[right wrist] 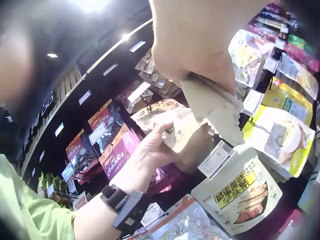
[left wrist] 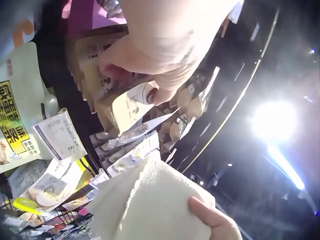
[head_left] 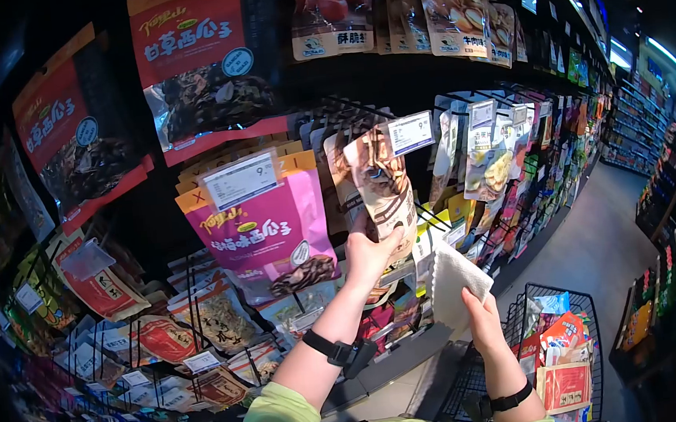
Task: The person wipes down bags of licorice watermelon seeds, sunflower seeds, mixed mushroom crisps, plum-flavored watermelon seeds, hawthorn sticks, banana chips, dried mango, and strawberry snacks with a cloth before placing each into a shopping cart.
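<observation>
In the head view my left hand [head_left: 370, 255] reaches up to a brown-and-beige snack pouch [head_left: 384, 187] hanging on the rack. Its thumb lies over the front near the lower edge, and the left wrist view shows the fingers pinching that pouch [left wrist: 131, 111]. A folded white cloth [head_left: 455, 285] is in my right hand [head_left: 484, 323], thumb on top, just right of and below the pouch. From the right wrist, the cloth [right wrist: 215, 107] hangs from the fingers near the pouch [right wrist: 172, 117]; the hand hides part of it.
A purple seed bag [head_left: 272, 233] hangs left of the pouch, with a price tag [head_left: 411, 132] at its upper right. More bags fill the shelves below. A black wire cart [head_left: 526, 295] holding packets stands at lower right, beside the aisle floor [head_left: 607, 211].
</observation>
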The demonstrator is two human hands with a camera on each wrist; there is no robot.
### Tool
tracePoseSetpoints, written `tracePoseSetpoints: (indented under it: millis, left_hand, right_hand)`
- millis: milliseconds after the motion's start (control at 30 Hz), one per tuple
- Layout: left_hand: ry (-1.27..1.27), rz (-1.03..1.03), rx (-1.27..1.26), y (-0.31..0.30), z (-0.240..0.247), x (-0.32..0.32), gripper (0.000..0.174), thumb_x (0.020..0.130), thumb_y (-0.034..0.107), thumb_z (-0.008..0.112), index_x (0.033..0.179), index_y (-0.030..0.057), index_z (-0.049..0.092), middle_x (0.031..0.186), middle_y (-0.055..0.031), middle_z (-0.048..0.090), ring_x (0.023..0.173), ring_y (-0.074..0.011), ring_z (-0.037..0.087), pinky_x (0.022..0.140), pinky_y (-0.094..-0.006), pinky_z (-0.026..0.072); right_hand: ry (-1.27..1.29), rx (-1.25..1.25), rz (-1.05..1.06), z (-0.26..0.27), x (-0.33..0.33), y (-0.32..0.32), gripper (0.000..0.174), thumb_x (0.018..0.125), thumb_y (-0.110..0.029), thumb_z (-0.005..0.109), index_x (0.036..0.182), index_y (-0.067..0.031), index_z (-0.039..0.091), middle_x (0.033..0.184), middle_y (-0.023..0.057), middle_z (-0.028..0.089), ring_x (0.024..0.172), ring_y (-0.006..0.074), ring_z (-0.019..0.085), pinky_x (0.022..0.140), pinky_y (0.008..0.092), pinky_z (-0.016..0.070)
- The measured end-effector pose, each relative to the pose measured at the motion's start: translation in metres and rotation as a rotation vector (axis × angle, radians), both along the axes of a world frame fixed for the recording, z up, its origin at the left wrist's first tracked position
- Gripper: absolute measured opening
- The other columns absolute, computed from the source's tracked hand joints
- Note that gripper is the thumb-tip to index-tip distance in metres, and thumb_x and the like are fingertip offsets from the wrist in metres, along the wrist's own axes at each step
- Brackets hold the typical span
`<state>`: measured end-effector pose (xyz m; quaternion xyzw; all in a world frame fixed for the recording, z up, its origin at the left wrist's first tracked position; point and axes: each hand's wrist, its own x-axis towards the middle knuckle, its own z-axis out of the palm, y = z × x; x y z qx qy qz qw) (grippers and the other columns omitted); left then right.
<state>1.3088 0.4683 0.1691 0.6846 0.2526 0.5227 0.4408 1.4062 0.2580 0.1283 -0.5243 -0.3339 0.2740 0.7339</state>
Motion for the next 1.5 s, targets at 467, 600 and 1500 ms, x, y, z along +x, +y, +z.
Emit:
tracePoseSetpoints:
  millis: [467,600,1500]
  left_hand:
    - [-0.106,-0.700,-0.576,-0.092,-0.018,-0.065,0.041,0.090,0.011,0.054,0.127,0.0001,0.040,0.119,-0.0067,0.053,0.109,-0.0139,0.049,0.095,-0.0284,0.0386]
    - [-0.216,-0.575,-0.719,-0.104,-0.057,-0.073,0.041,0.098,0.026,0.037,0.133,0.0046,0.031,0.130,-0.0057,0.043,0.118,-0.0143,0.042,0.100,-0.0298,0.0339]
    - [0.065,-0.461,-0.406,-0.119,-0.064,-0.116,0.044,0.095,0.036,0.044,0.118,-0.0008,0.049,0.109,-0.0070,0.057,0.099,-0.0129,0.051,0.088,-0.0287,0.0402]
  right_hand:
    - [-0.244,0.067,-0.232,0.013,0.009,-0.039,0.040,0.088,-0.015,0.051,0.122,0.0063,0.045,0.116,0.0135,0.051,0.102,0.0184,0.051,0.087,0.0299,0.0395]
    - [-1.350,-0.097,0.133,0.038,-0.033,-0.030,0.063,0.076,-0.018,0.058,0.134,-0.0071,0.036,0.137,0.0172,0.034,0.126,0.0374,0.031,0.101,0.0531,0.0235]
    - [-1.313,-0.219,0.153,0.025,-0.058,-0.013,0.077,0.066,-0.021,0.062,0.138,-0.0161,0.034,0.144,0.0170,0.024,0.132,0.0428,0.020,0.105,0.0577,0.0119]
